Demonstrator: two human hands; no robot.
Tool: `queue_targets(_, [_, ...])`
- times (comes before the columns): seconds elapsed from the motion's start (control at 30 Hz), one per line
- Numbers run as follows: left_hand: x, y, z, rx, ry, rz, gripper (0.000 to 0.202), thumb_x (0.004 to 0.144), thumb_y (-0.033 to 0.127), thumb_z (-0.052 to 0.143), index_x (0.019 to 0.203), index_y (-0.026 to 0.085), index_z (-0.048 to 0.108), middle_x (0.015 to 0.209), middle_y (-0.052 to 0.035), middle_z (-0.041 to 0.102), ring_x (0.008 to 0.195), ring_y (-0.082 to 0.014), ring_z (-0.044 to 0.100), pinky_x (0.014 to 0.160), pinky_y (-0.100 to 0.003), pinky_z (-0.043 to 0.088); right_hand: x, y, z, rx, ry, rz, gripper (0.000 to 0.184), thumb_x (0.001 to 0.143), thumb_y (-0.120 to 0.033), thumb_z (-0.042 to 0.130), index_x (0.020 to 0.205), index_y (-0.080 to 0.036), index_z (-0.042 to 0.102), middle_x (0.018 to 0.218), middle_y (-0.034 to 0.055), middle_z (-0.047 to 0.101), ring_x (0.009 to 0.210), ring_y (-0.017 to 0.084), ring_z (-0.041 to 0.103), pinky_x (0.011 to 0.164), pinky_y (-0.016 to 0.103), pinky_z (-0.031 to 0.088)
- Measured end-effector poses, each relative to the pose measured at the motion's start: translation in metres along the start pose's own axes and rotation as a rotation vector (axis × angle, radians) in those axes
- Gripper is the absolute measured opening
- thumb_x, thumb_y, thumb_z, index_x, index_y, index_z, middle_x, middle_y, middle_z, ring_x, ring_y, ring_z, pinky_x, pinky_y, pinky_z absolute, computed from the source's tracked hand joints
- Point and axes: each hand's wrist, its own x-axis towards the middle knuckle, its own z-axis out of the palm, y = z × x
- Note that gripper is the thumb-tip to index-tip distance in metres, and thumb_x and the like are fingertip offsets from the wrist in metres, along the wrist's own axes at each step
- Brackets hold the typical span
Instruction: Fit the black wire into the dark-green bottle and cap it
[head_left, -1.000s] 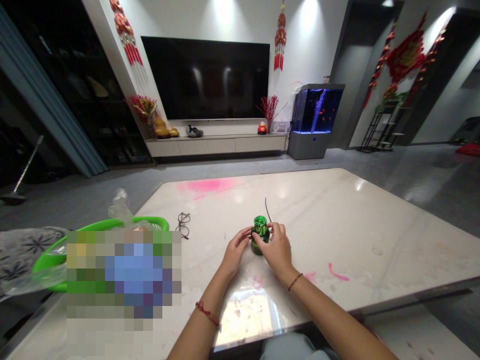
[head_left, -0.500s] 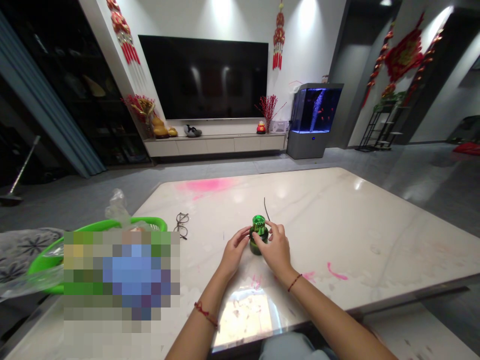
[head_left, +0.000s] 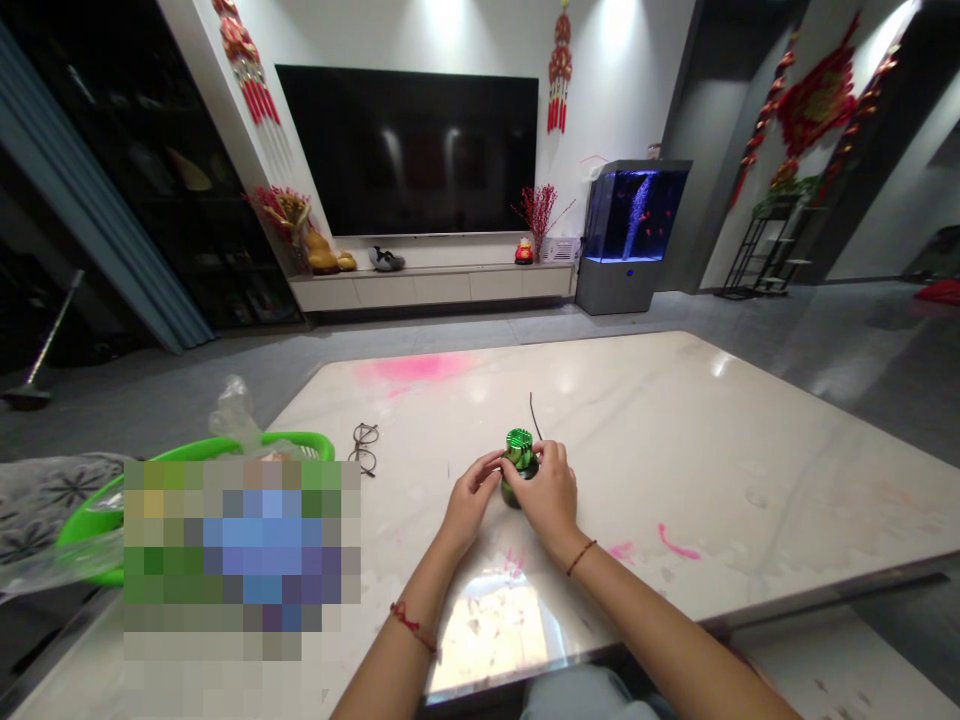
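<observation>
A small glossy green cylindrical object [head_left: 519, 450] with a ribbed top stands on the white marble table [head_left: 675, 450], and a thin black wire [head_left: 534, 415] rises behind it. My left hand [head_left: 472, 500] grips its left side, and my right hand [head_left: 547, 495] wraps over its right side. Its lower part is mostly hidden behind my fingers. A red string circles my left wrist, and a dark red cord circles my right wrist.
Folded eyeglasses [head_left: 364, 449] lie to the left of my hands. Beyond them sits a bright green basket [head_left: 225, 447], partly covered by a blurred patch, with a clear plastic bag [head_left: 234, 410] at its back. Pink stains mark the tabletop.
My right hand has closed in over the green object's right side, covering more of it. The object's ribbed top has turned slightly.
</observation>
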Motion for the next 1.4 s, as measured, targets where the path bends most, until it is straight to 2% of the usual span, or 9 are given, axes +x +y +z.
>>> queue_targets(0.33, [0.001, 0.000, 0.001, -0.011, -0.001, -0.007, 0.038, 0.074, 0.031, 0.056, 0.109, 0.018, 0.060, 0.115, -0.0090, 0.063, 0.109, -0.0230, 0.055, 0.096, -0.037, 0.042, 0.000, -0.006, -0.008, 0.013, -0.068, 0.021, 0.029, 0.070, -0.035, 0.059, 0.093, -0.018, 0.053, 0.092, 0.0068, 0.055, 0.086, 0.023, 0.056, 0.077, 0.035, 0.042])
queue_targets(0.73, [0.001, 0.000, 0.000, -0.012, -0.014, 0.000, 0.037, 0.074, 0.031, 0.056, 0.109, 0.018, 0.060, 0.116, -0.0094, 0.062, 0.110, -0.0227, 0.055, 0.096, -0.037, 0.042, 0.001, -0.004, -0.012, 0.001, -0.101, -0.015, 0.030, 0.071, -0.033, 0.057, 0.097, -0.018, 0.058, 0.088, 0.0049, 0.057, 0.081, 0.021, 0.056, 0.079, 0.036, 0.037])
queue_targets(0.97, [0.000, -0.001, 0.000, -0.006, -0.004, 0.000, 0.039, 0.075, 0.034, 0.057, 0.110, 0.018, 0.059, 0.114, -0.0095, 0.063, 0.109, -0.0229, 0.056, 0.095, -0.037, 0.042, -0.001, 0.001, -0.013, 0.073, -0.077, -0.042, 0.038, 0.072, -0.033, 0.053, 0.106, -0.017, 0.054, 0.082, 0.0028, 0.056, 0.073, 0.018, 0.054, 0.076, 0.033, 0.038])
queue_targets(1.2, [-0.001, 0.001, 0.001, -0.009, -0.013, -0.004, 0.037, 0.076, 0.033, 0.055, 0.110, 0.018, 0.059, 0.117, -0.0088, 0.061, 0.111, -0.0218, 0.054, 0.097, -0.036, 0.041, -0.004, 0.003, -0.013, 0.142, -0.052, -0.030, 0.029, 0.072, -0.032, 0.053, 0.098, -0.018, 0.054, 0.076, 0.0002, 0.053, 0.068, 0.016, 0.051, 0.068, 0.029, 0.041])
queue_targets(1.4, [-0.002, 0.000, 0.000, -0.008, -0.004, -0.001, 0.038, 0.076, 0.033, 0.055, 0.111, 0.018, 0.059, 0.116, -0.0088, 0.062, 0.111, -0.0218, 0.055, 0.096, -0.036, 0.041, -0.006, 0.000, -0.013, 0.181, -0.063, -0.020, 0.026, 0.073, -0.028, 0.052, 0.097, -0.018, 0.055, 0.083, 0.0035, 0.053, 0.073, 0.017, 0.052, 0.069, 0.030, 0.043])
